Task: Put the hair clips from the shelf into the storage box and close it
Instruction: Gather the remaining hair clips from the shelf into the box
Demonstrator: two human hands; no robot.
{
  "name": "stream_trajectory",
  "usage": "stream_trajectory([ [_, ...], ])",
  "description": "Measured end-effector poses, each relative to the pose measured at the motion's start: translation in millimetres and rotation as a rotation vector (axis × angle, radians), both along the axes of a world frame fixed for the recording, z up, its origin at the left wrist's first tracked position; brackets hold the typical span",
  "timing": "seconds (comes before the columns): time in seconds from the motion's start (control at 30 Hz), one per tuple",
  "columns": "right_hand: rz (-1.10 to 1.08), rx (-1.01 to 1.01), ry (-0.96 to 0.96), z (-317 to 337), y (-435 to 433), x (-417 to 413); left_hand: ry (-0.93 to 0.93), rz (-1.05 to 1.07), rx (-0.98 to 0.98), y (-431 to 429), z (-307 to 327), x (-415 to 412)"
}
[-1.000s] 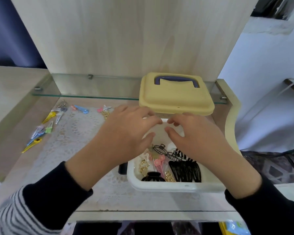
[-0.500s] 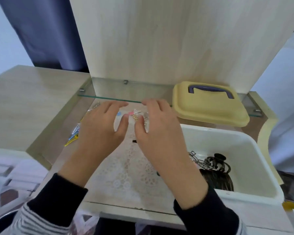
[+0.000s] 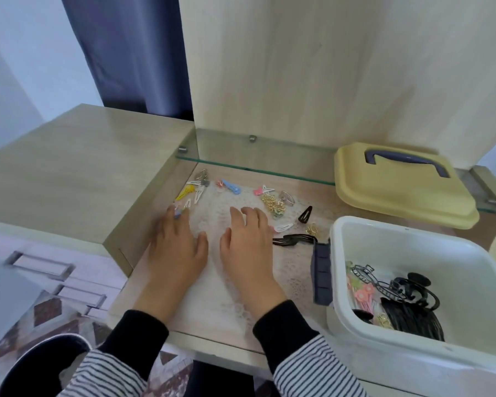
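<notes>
Head view: the hair clips (image 3: pixel 274 204) lie scattered along the shelf's (image 3: pixel 327 202) back edge, left of the open storage box (image 3: pixel 413 247). They are likely light, stiff and slick, so pinch each across its flat faces. The blue clip (image 3: pixel 231 187) has its long axis roughly along that edge. The left hand (image 3: pixel 178 245) and right hand (image 3: pixel 246 245) rest flat with fingers straight, and the left fingertips perhaps touch a clip.

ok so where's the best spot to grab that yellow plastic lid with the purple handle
Take the yellow plastic lid by its purple handle, coming from above. The handle is a bar on the lid's upward-facing top with nothing over it, made to curl fingers around. The lid lies top-up, partly on the glass shelf, and its thin rim probably offers less to hold.
</notes>
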State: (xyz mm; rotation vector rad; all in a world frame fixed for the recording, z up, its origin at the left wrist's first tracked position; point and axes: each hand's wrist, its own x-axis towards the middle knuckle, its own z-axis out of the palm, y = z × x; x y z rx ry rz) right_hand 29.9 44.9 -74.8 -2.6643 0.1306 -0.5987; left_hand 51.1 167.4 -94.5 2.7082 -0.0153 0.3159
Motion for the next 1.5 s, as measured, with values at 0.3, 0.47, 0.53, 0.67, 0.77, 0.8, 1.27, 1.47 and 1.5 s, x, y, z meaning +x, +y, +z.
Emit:
stream_trajectory([
  [0.3,0.299,-0.017,0.078,-14.7,23.7,42.2,-0.099,0.021,-0.120,4.6,-12.3,-1.7],
  [0.47,0.341,-0.034,0.123,-17.2,27.7,50.9,-0.217,0.030,-0.347,5.2,-6.6,-5.7],
  [0.53,0.357,-0.048,0.132,-17.5,27.1,50.7,-0.234,0.039,-0.417,7.5,-3.9,-7.3],
  [0.67,0.373,-0.066,0.114,-21.6,26.1,53.4,-0.211,0.065,-0.456,12.1,-8.0,-6.2],
  [0.77,0.375,-0.043,0.108,-23.4,25.9,53.5,-0.215,0.064,-0.445,12.8,-10.1,-5.0],
  [0.8,0.375,-0.038,0.102,-23.5,25.5,54.0,-0.232,0.052,-0.434,12.7,-10.5,-4.7],
  [1.27,0.366,-0.262,0.173,-6.8,30.0,65.3,-0.217,0.030,-0.267,11.1,-12.4,-3.6],
  [1.47,0.330,-0.256,0.113,-3.2,31.3,69.5,-0.186,0.021,-0.245,14.1,-14.1,-1.4],
  [1.5,0.323,-0.258,0.096,-2.5,31.8,69.8,-0.183,0.022,-0.242,13.8,-14.1,-1.4],
])
